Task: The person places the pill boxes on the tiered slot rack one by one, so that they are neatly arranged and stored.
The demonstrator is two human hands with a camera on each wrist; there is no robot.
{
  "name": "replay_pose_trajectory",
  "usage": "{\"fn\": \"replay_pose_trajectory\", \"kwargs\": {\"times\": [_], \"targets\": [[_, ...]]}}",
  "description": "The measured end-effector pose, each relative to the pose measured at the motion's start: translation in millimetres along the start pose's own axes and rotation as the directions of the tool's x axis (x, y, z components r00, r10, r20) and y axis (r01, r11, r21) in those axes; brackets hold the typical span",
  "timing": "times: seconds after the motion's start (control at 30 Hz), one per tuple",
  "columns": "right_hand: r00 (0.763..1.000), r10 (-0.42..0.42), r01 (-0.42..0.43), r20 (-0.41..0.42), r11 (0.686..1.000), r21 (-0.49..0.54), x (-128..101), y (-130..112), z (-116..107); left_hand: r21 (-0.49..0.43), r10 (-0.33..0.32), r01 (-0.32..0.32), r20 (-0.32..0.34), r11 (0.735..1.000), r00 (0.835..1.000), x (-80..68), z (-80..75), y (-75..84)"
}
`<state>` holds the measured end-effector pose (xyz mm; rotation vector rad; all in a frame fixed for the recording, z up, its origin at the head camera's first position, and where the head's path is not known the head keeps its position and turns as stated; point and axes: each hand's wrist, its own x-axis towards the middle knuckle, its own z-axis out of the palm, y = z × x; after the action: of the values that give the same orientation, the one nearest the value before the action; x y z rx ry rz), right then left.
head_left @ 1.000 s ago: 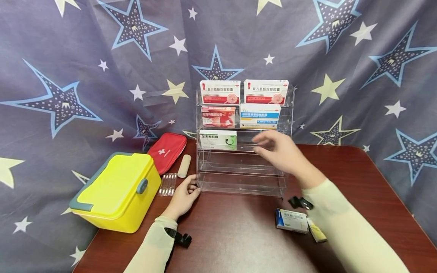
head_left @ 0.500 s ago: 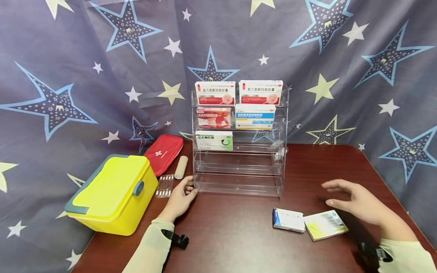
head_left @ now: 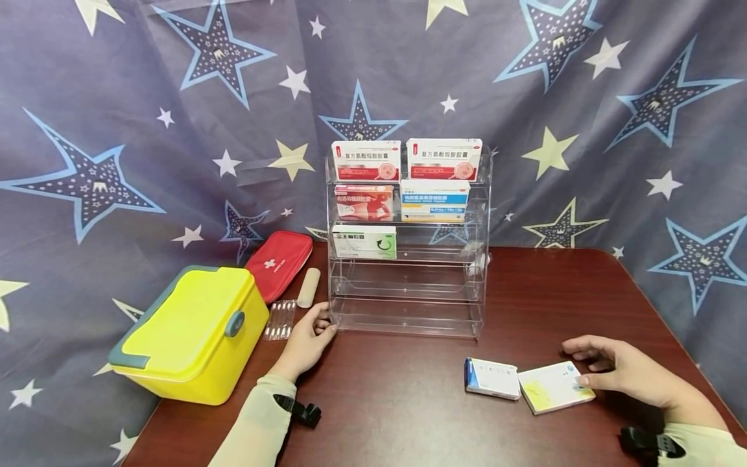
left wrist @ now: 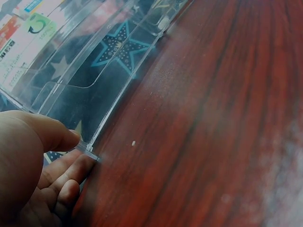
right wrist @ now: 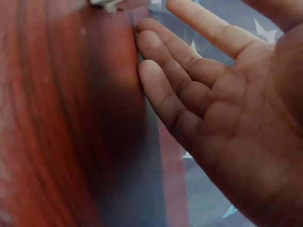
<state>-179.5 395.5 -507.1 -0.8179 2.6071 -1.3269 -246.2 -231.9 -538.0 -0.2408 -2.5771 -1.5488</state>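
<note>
A clear acrylic tiered display rack (head_left: pixel 408 326) stands upright on the table, with medicine boxes on its upper three tiers. My left hand (head_left: pixel 305 340) pinches the rack's lower left front corner; the left wrist view shows the thumb (left wrist: pixel 66 135) on one side and curled fingers on the other. At the right, my right hand (head_left: pixel 633 376) reaches over the right end of a white-and-yellow medicine box (head_left: pixel 551 389), thumb overlapping its edge. Its fingers (right wrist: pixel 163 90) look extended in the right wrist view. A blue-and-white medicine box (head_left: pixel 493 379) lies flat just left of that box.
Left of the rack are a yellow lidded box (head_left: pixel 192 337) with a grey handle, a red first-aid pouch (head_left: pixel 279 263), a beige bandage roll (head_left: pixel 308 288) and a clear strip of white-tipped pieces (head_left: pixel 281 319). A star-patterned curtain (head_left: pixel 373 65) hangs behind the table (head_left: pixel 397 395).
My right hand has moved from the rack's third tier down and right to the white-and-yellow medicine box. The left hand stays at the rack's corner, and the view has shifted slightly.
</note>
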Motion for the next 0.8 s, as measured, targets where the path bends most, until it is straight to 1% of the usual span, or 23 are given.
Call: {"fn": "replay_pose_trajectory", "kwargs": {"times": [0.27, 0.5, 0.57, 0.7, 0.8], "targets": [[0.999, -0.044, 0.043, 0.018, 0.999, 0.023, -0.6, 6.0, 4.9, 0.004, -0.004, 0.004, -0.002, 1.000, 1.000, -0.4, -0.5, -0.3], [0.995, -0.097, 0.098, 0.005, 0.993, -0.067, 3.3, 6.6, 4.9, 0.003, 0.002, -0.002, -0.009, 1.000, 1.000, -0.4, -1.6, 0.2], [0.995, -0.103, 0.103, -0.002, 0.992, -0.078, 3.4, 6.7, 4.5, 0.004, 0.001, -0.001, -0.007, 1.000, 1.000, -0.7, -1.8, 0.4], [0.997, -0.075, 0.074, -0.016, 0.994, -0.076, 1.3, 7.4, 3.8, 0.004, 0.000, 0.000, -0.002, 1.000, 1.000, -0.7, -1.5, -0.8], [0.999, -0.035, 0.034, -0.028, 0.999, -0.038, -0.7, 8.0, 3.0, 0.002, 0.005, -0.005, -0.001, 1.000, 1.000, 0.0, -0.7, -2.2]]}}
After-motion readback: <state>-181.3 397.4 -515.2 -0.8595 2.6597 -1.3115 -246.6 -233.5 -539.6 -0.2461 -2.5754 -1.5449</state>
